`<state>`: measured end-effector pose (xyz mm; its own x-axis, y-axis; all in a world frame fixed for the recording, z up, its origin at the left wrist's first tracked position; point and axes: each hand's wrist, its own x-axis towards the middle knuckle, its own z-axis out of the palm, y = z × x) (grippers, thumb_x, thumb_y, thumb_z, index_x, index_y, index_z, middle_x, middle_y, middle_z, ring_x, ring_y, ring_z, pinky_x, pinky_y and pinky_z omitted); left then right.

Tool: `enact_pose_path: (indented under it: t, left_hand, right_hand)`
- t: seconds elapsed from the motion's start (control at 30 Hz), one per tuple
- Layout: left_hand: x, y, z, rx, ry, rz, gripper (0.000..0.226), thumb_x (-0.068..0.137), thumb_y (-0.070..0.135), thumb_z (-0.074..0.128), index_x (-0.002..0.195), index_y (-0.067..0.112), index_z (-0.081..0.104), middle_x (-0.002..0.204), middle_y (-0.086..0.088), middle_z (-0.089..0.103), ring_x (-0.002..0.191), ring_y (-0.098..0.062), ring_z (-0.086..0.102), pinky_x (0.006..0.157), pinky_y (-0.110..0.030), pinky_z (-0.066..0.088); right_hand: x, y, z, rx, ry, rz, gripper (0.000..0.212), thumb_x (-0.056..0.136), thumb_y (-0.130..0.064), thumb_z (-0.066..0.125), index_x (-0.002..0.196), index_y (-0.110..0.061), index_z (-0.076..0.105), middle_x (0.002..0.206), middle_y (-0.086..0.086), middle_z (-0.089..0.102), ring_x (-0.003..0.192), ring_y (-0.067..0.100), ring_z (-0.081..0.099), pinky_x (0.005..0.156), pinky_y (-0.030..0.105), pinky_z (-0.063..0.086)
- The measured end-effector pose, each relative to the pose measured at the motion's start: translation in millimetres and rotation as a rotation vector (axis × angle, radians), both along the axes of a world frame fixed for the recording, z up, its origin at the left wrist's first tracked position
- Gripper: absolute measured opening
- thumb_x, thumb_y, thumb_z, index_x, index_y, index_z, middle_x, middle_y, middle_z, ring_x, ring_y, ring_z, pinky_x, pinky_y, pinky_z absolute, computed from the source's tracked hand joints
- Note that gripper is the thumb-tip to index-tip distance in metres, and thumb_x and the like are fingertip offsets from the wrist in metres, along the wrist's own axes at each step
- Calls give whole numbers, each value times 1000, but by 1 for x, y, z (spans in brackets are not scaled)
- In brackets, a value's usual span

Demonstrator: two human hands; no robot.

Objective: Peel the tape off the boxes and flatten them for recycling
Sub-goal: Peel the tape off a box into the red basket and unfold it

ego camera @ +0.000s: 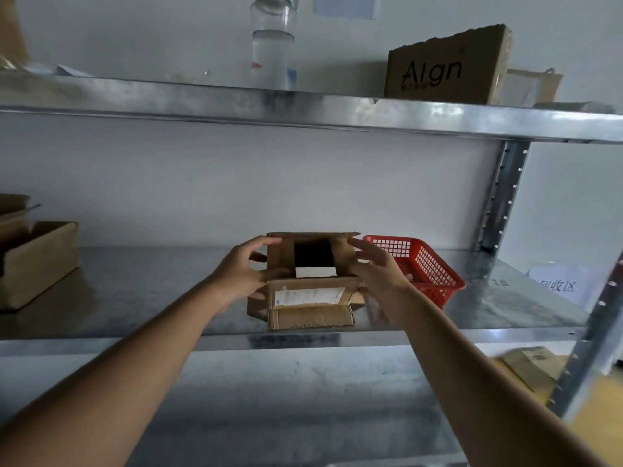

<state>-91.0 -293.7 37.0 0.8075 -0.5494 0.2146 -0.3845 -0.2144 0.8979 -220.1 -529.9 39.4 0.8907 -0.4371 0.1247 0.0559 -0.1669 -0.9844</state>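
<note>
A small brown cardboard box (312, 299) stands on the metal shelf (151, 298) with its top flaps open and a white shipping label on its near side. Something white lies inside it. My left hand (247, 274) is at the box's left side, thumb over the left flap and fingers loosely curved against the wall. My right hand (377, 267) hovers at the right flap with its fingers spread and relaxed; whether it touches the cardboard is unclear.
A red plastic basket (424, 267) sits right beside the box. More cardboard boxes (37, 261) stand at the shelf's left end. A paper sign (559, 284) lies at the right. Above, a printed box (445, 67) and a clear bottle (273, 42).
</note>
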Motion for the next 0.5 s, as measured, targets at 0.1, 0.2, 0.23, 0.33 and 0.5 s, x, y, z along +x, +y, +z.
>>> enact_pose_path:
  t: [0.1,0.2,0.23,0.33,0.5]
  left_hand:
    - [-5,5,4,102,-196,-3,74,72,40,92,135,48,54,125,3,55,110,-25,64,81,-49,63]
    - [-8,10,5,152,-397,9,82,68,48,91,138,48,48,131,-3,51,117,-19,55,93,-38,58]
    - [-10,12,5,154,-422,3,84,67,51,91,138,51,46,131,-4,49,114,-17,55,91,-32,57]
    - [-14,15,3,183,-492,7,88,66,55,90,139,55,40,135,-4,42,111,-18,54,91,-35,57]
    - [-18,21,-4,162,-607,30,91,72,49,90,144,52,35,141,-3,46,103,-20,61,80,-43,61]
  right_hand:
    - [-6,6,6,-199,34,-22,67,92,0,66,149,-29,47,135,7,57,98,18,67,65,25,61]
    - [-8,19,8,-390,71,-106,81,82,-5,77,147,-39,42,145,10,46,114,33,60,72,35,62]
    - [-8,24,7,-450,74,-146,85,78,-9,82,145,-40,41,143,11,46,117,34,57,78,40,62]
    - [-8,37,7,-586,46,-238,93,67,-24,95,139,-37,38,125,11,53,108,29,56,73,35,53]
    - [-13,47,8,-649,-12,-313,85,67,-10,85,132,-37,38,115,9,52,83,17,54,54,27,45]
